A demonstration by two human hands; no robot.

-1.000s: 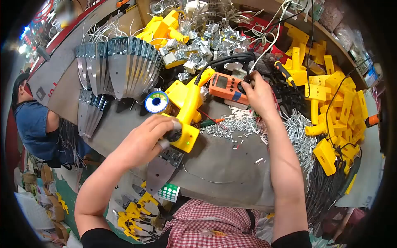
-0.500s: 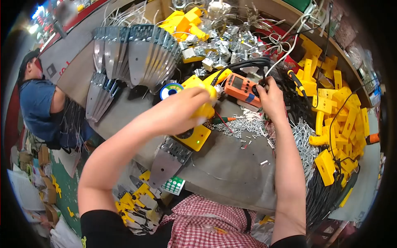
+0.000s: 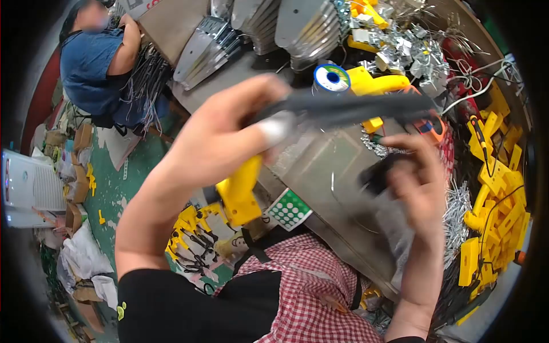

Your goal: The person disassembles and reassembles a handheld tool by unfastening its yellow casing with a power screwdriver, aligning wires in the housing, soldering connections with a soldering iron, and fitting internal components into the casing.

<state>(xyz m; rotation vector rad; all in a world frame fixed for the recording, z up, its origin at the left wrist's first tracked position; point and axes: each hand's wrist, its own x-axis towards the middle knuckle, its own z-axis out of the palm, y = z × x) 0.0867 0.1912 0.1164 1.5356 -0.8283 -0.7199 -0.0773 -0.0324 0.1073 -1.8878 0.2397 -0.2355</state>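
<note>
My left hand [image 3: 234,128] is raised over the table, fingers curled around a yellow plastic housing [image 3: 240,194] that hangs below the palm. From the same hand a thick black cable bundle [image 3: 360,107], smeared by motion, stretches right across the view. A white wrap covers a finger or the thumb. My right hand [image 3: 420,183] is closed on a dark, blurred thing [image 3: 382,173] whose kind I cannot make out. Behind the cable, an orange meter [image 3: 436,128] is partly hidden. A solder spool [image 3: 331,77] stands beside yellow parts.
Stacked grey metal plates [image 3: 309,28] line the far side. Yellow housings [image 3: 500,200] and long screws [image 3: 457,211] are heaped at right. A green-dotted white card [image 3: 289,209] lies at the table's near edge. A co-worker in a blue shirt [image 3: 91,68] sits at upper left.
The view has turned and shifted. My left hand now holds the yellow housing up with black cable. My right hand has left the orange meter and come nearer, closed on a dark thing.
</note>
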